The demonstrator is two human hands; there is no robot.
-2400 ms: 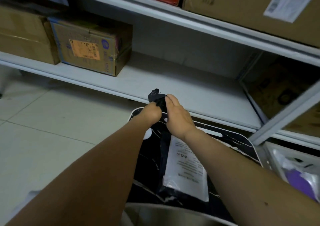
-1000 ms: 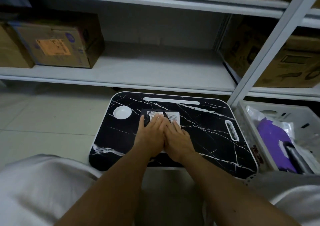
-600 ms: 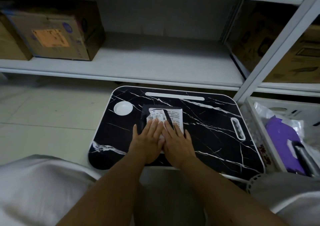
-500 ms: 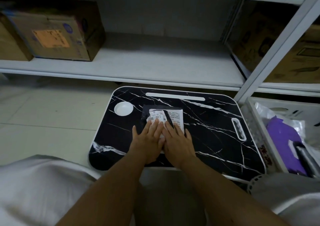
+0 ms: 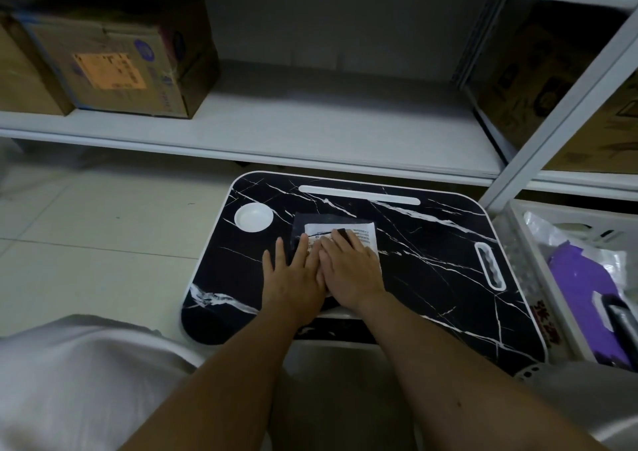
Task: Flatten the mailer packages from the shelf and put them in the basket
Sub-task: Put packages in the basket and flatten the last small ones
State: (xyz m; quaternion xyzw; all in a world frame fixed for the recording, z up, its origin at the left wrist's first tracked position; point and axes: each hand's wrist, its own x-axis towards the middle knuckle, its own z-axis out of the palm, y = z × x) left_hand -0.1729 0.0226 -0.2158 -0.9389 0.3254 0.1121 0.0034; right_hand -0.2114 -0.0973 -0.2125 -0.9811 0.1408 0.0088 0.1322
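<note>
- Flattening is the step in hand: the left hand [image 5: 291, 283] and right hand [image 5: 348, 271] lie side by side, fingers straight, pressing the black mailer [image 5: 312, 222] flat on the lap tray [image 5: 431, 260].
- Next, I judge, it needs a pinch at the mailer's edge and a carry right to the basket [image 5: 518, 243], just beside the tray.
- The palms cover most of the mailer; its label [image 5: 359, 231] is unreadable, and the frame crops the basket.

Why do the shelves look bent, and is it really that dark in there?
Head view: the wide-angle lens bows the shelf edge and the post. The lighting is dim and soft, darkest behind the cardboard box. The mailer label's print is too small and soft to read; no strong glare on the black marbled tray.
</note>
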